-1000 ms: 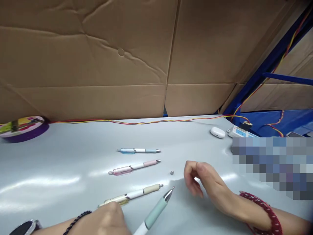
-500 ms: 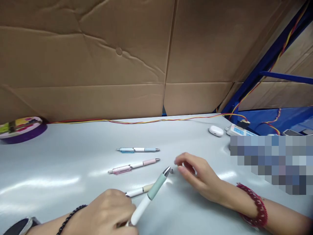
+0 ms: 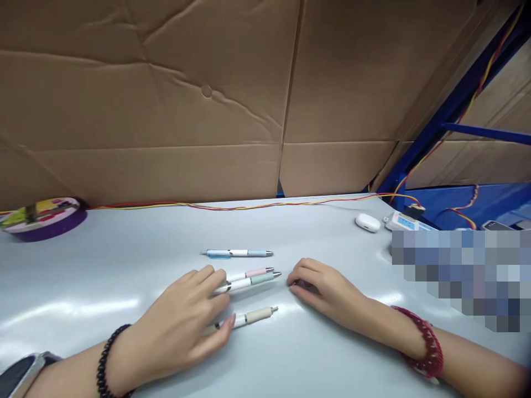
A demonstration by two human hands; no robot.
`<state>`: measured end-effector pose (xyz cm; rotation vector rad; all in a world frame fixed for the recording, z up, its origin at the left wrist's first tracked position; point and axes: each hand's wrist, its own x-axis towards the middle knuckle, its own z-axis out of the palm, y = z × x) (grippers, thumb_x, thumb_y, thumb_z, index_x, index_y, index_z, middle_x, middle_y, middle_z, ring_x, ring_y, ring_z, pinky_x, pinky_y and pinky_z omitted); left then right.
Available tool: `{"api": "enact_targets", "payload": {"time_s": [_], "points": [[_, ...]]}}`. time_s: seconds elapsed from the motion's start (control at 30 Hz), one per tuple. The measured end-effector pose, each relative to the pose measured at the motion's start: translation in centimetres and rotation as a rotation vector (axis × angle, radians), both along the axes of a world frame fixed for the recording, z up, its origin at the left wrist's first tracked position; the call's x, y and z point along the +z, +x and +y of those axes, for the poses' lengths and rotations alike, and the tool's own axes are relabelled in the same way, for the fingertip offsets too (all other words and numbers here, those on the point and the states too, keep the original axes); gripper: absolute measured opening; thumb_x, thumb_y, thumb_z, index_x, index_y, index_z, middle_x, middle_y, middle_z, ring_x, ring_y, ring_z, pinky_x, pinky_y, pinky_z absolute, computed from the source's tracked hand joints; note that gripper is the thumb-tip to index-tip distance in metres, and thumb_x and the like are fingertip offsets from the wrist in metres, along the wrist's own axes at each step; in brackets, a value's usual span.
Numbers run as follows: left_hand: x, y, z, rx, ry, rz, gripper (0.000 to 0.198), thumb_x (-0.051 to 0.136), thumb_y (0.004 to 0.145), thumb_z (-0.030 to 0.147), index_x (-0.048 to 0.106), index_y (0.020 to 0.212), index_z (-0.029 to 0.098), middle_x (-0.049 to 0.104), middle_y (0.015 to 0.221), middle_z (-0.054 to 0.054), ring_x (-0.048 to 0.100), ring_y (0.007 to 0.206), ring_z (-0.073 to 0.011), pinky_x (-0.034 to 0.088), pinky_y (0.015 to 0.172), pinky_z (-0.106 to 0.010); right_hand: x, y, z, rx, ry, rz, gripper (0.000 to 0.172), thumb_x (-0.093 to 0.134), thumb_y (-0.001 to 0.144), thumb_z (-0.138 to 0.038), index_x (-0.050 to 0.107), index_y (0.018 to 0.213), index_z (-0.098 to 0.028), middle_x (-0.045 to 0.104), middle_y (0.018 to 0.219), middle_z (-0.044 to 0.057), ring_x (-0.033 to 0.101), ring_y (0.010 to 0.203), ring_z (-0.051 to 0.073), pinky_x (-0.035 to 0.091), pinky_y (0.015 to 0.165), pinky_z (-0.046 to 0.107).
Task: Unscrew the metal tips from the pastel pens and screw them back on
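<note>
My left hand (image 3: 182,318) lies over the rear ends of the pens, thumb apart from the fingers. Under its fingertips are a green-grip pen (image 3: 244,283) and, just behind that, a pink-grip pen (image 3: 258,272); the thumb touches a cream-grip pen (image 3: 258,315). This cream pen has a narrower silver end than the others. Farther back a light blue pen (image 3: 238,253) lies alone. To the right of the pen tips, my right hand (image 3: 321,284) rests on the table, thumb and fingertips together around something too hidden to make out.
A purple round box (image 3: 53,224) with a colourful lid sits at the far left. At the back right are a white earphone case (image 3: 368,222) and a power strip (image 3: 406,222). Red and yellow wires (image 3: 232,208) run along the table's rear edge, before tall cardboard.
The green pen has gone from raised in my left hand to lying beside the pink pen. My left hand has opened and moved over the pens; my right fingertips have closed and shifted slightly left.
</note>
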<state>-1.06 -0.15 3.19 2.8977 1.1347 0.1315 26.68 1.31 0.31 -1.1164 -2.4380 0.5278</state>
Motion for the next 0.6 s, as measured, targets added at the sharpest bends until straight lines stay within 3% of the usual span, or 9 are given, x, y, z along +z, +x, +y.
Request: {"api": "enact_targets", "payload": {"time_s": [0.17,0.27,0.43,0.6], "points": [[-0.3,-0.1,-0.4,0.057,0.092,-0.007,0.024,0.049,0.082,0.031,0.056,0.064,0.017,0.053,0.107,-0.014,0.051,0.089,-0.0296,0.045,0.07,-0.04,-0.2,0.0,-0.1,-0.06,0.002,-0.009,0.016,0.053,0.085,-0.015,0.057,0.1,-0.018,0.059,0.089,0.004,0.057,0.08,0.017,0.048,0.071,0.029],[-0.7,-0.1,-0.6,0.011,0.169,-0.077,0.018,0.055,0.081,0.034,0.057,0.076,0.017,0.048,0.12,-0.014,0.048,0.102,-0.0335,0.046,0.076,-0.043,-0.1,0.0,-0.1,-0.079,-0.004,-0.032,0.007,0.053,0.086,-0.016,0.057,0.091,-0.018,0.059,0.086,0.004,0.056,0.076,0.017,0.048,0.069,0.029],[-1.5,0.2,-0.7,-0.098,0.128,-0.124,0.01,0.054,0.085,0.025,0.053,0.078,0.018,0.049,0.114,-0.011,0.05,0.099,-0.0295,0.047,0.077,-0.039,0.4,-0.1,-0.5,-0.062,-0.056,0.097,0.006,0.052,0.089,-0.02,0.057,0.089,-0.018,0.06,0.08,0.001,0.056,0.067,0.013,0.047,0.064,0.025],[-1.8,0.2,-0.9,-0.144,0.15,-0.185,0.008,0.048,0.087,0.017,0.052,0.08,0.018,0.051,0.105,-0.01,0.051,0.094,-0.0271,0.046,0.076,-0.037,1.4,-0.4,-1.8,0.012,-0.109,0.339,0.008,0.053,0.09,-0.019,0.059,0.094,-0.019,0.064,0.085,0.002,0.058,0.071,0.012,0.049,0.067,0.023]]}}
